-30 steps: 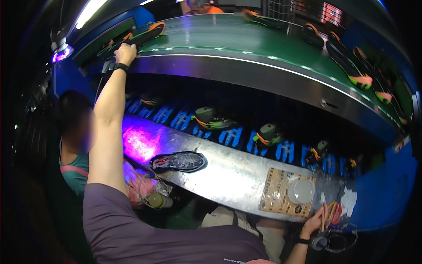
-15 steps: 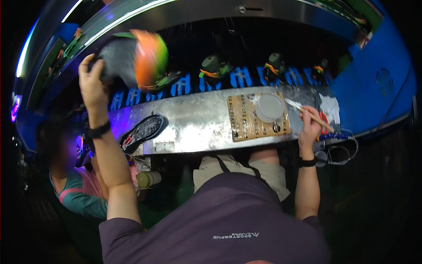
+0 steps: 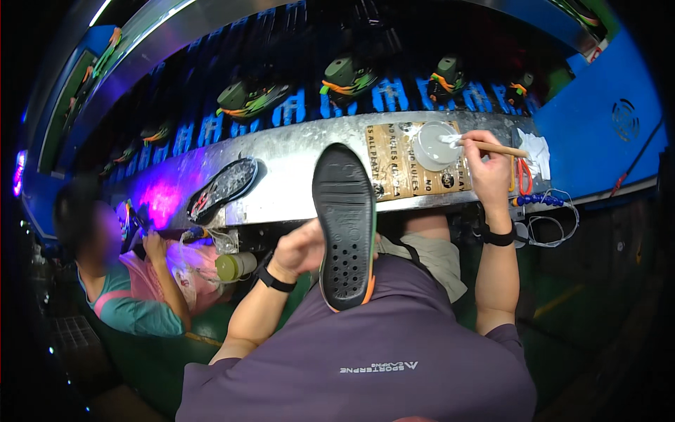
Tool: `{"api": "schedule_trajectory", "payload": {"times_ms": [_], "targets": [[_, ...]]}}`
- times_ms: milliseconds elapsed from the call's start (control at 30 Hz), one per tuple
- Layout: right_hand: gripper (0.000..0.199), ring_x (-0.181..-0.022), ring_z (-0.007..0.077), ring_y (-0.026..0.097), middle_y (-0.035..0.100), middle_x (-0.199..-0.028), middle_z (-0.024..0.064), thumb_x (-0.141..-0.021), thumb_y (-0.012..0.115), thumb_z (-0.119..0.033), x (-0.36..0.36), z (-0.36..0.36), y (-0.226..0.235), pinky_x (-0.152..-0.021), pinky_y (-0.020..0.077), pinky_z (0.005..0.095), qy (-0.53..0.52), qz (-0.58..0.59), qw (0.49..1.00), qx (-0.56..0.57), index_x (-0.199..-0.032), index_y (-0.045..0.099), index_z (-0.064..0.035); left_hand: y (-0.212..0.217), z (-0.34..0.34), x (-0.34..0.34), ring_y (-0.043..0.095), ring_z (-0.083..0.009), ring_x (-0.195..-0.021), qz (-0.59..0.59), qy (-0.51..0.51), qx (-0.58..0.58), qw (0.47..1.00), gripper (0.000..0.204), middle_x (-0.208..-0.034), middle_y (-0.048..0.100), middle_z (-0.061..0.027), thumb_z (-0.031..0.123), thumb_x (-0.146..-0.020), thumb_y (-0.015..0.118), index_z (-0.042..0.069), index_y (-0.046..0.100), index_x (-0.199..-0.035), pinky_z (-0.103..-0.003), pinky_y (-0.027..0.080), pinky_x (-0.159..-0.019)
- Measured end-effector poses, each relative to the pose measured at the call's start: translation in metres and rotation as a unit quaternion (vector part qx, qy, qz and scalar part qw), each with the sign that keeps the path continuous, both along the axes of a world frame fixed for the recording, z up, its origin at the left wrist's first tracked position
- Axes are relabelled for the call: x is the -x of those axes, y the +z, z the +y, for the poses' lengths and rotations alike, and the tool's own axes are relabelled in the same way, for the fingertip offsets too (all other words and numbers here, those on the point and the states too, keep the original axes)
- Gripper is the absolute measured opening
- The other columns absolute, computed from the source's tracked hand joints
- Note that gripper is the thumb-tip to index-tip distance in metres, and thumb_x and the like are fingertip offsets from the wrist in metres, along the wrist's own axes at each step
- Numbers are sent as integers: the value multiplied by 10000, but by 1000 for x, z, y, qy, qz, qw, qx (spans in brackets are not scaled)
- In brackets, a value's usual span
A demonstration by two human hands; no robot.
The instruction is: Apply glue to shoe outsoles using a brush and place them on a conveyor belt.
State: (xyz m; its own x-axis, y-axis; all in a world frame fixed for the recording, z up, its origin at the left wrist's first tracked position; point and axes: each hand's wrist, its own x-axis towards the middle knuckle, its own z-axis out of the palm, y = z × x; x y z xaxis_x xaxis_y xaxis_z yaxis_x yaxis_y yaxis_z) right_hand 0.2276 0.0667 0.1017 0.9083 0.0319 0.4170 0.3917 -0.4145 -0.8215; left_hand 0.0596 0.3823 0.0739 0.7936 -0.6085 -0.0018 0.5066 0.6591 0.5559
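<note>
Upright in front of my chest, a shoe (image 3: 344,211) shows its black underside to me, with grooves at the top, small round holes lower down and green and orange along one edge. My left hand (image 3: 302,247) grips it from behind, so some fingers are hidden. On the right, my right hand (image 3: 490,163) is closed around a brush (image 3: 503,148) with a wooden handle. The brush's white-coated tip is at a round, pale tub (image 3: 434,156) of whitish liquid. That tub stands on a brown taped cardboard sheet (image 3: 383,184).
A dark, wet-looking shoe sole (image 3: 223,188) lies on the metal bench (image 3: 281,158). Behind, lasted shoes (image 3: 249,98) stand along blue racks (image 3: 288,111). Red-handled scissors (image 3: 524,176) and a white cloth (image 3: 536,151) lie at right. At left sits a co-worker (image 3: 133,299) near a lidded jar (image 3: 232,267).
My left hand has brought the shoe down from the upper left to my chest, its underside now facing me. The right hand has moved the brush tip to the tub.
</note>
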Motion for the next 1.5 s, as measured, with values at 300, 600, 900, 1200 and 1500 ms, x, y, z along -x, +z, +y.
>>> {"api": "schedule_trajectory", "payload": {"times_ms": [300,600,900,1200,1500], "targets": [[112,-815,94,632,705,-883,43,-928,657,-69,21,13,0,-729,493,241,59,76,995,-33,-1001,706,1,-2,-6,12,470,-329,-1384,33,129,-62,989,993,-1509,424,-200,195,-872,738,57,87,-1609,-462,375,-1149],[154,-837,176,656,720,-947,102,-867,669,-5,50,57,12,-776,516,303,221,89,969,-58,-1011,724,8,10,-6,-3,427,-273,-1414,-21,159,-140,977,1013,-1564,372,-175,75,-897,703,98,5,-1631,-422,350,-1166],[129,-768,235,647,707,-855,116,-827,686,-6,50,74,14,-718,510,337,225,1,974,7,-951,719,9,14,-5,-6,355,-272,-1460,-45,172,-152,972,1037,-1633,250,-129,52,-874,697,83,-12,-1630,-415,328,-1182],[89,-700,229,633,687,-778,106,-795,689,-9,73,72,19,-660,502,340,262,22,965,12,-882,708,-1,13,1,-15,392,-294,-1434,-41,189,-152,969,1057,-1601,307,-168,94,-868,724,75,-10,-1629,-415,336,-1173],[94,-692,219,628,692,-795,100,-809,683,-5,78,66,27,-646,493,329,278,40,960,-6,-901,705,0,18,6,-20,420,-276,-1409,-33,205,-153,966,1062,-1580,342,-164,84,-866,729,86,-7,-1631,-407,356,-1165]]}}
